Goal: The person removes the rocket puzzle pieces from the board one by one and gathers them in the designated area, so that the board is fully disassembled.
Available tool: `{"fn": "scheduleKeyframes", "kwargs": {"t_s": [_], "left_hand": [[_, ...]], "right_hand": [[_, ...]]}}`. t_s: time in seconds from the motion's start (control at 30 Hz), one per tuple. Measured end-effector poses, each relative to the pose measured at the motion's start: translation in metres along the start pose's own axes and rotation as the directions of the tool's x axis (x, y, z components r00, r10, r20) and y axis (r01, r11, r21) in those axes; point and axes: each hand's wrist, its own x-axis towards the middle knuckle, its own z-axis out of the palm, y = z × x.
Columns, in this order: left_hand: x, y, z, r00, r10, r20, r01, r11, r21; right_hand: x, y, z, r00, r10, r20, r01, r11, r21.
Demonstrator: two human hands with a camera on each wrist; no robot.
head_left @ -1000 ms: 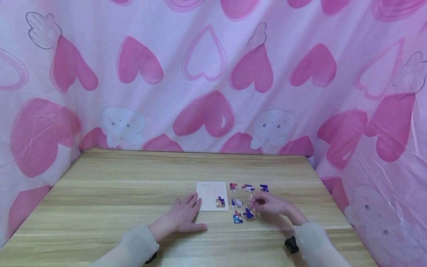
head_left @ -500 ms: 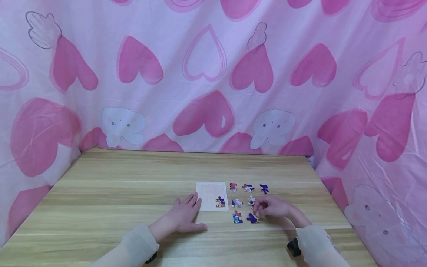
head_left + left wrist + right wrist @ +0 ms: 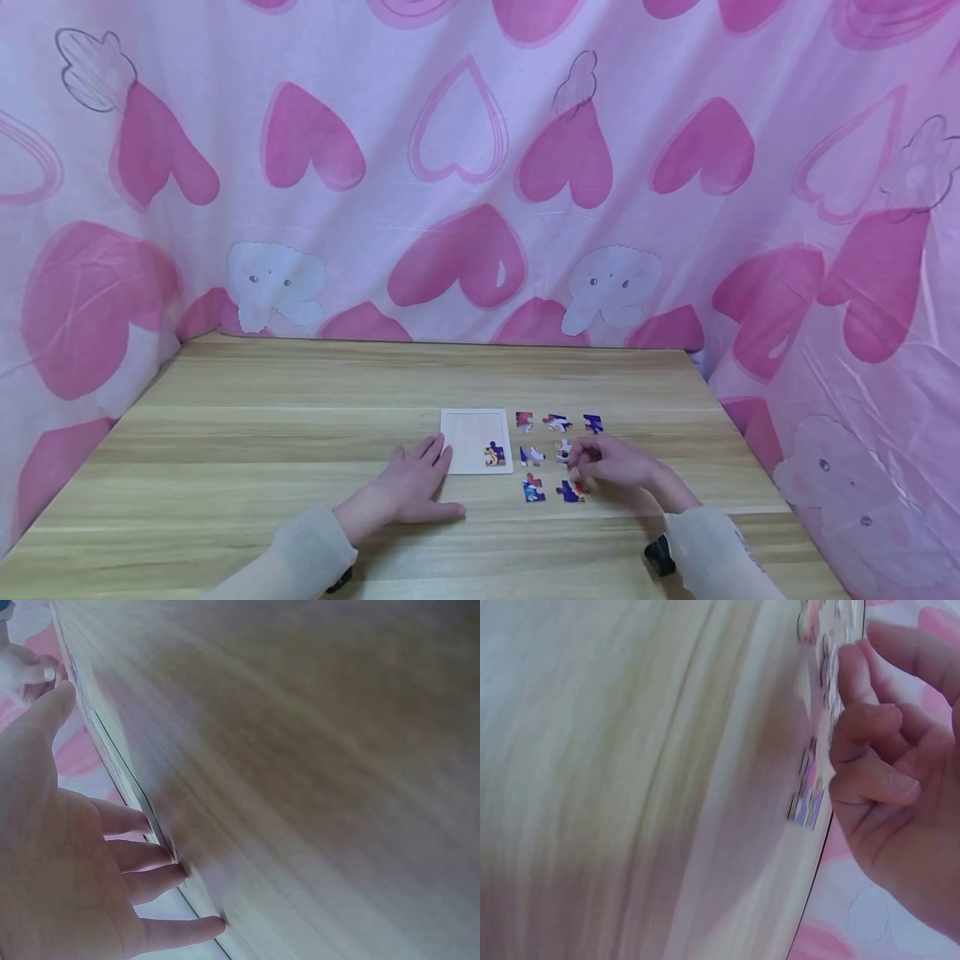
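Note:
My left hand [image 3: 412,487] lies flat on the table, its fingertips at the left edge of a white puzzle tray [image 3: 459,437]. One dark blue and yellow puzzle piece [image 3: 495,454] sits in the tray's lower right corner. To the right of the tray, my right hand [image 3: 615,465] is just above the loose pieces, fingers loosely curled, with nothing visibly held. Its fingertips are nearest a blue, red and yellow piece [image 3: 572,492] and partly cover a white piece [image 3: 563,452]. In the right wrist view, a purple piece [image 3: 807,804] lies below the curled fingers [image 3: 862,776].
Other loose pieces lie in rough rows: a red one [image 3: 524,421], a purple and white one [image 3: 557,422], a dark blue one [image 3: 593,423], a white one [image 3: 532,456] and a red and teal one [image 3: 533,488]. A pink heart-patterned curtain [image 3: 457,250] surrounds the wooden table [image 3: 300,417].
The blue, red and yellow piece has shifted right and slightly toward the person, along with my right hand. More of that piece now shows. My left hand has stayed still.

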Motion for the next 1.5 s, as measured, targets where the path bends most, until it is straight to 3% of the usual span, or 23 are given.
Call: {"fn": "scheduleKeyframes", "kwargs": {"t_s": [0.23, 0.37, 0.77, 1.07, 1.5], "left_hand": [[0.0, -0.001, 0.0, 1.0, 0.004, -0.004, -0.004, 1.0, -0.002], [0.0, -0.001, 0.0, 1.0, 0.006, -0.006, -0.006, 1.0, -0.001], [0.001, -0.001, 0.002, 1.0, 0.008, -0.001, -0.008, 1.0, -0.003], [0.001, -0.001, 0.002, 1.0, 0.011, 0.003, -0.011, 1.0, -0.002], [0.001, -0.001, 0.002, 1.0, 0.013, -0.002, -0.013, 1.0, 0.007]], "right_hand": [[0.016, -0.013, 0.01, 0.992, -0.058, -0.116, 0.05, 0.996, -0.071], [0.029, -0.022, 0.018, 0.991, -0.047, -0.127, 0.039, 0.997, -0.067], [0.063, -0.049, 0.048, 0.987, -0.12, -0.109, 0.107, 0.987, -0.121], [0.074, -0.055, 0.056, 0.985, -0.117, -0.126, 0.08, 0.96, -0.267], [0.086, -0.058, 0.056, 0.996, -0.005, -0.086, -0.019, 0.96, -0.28]]}}
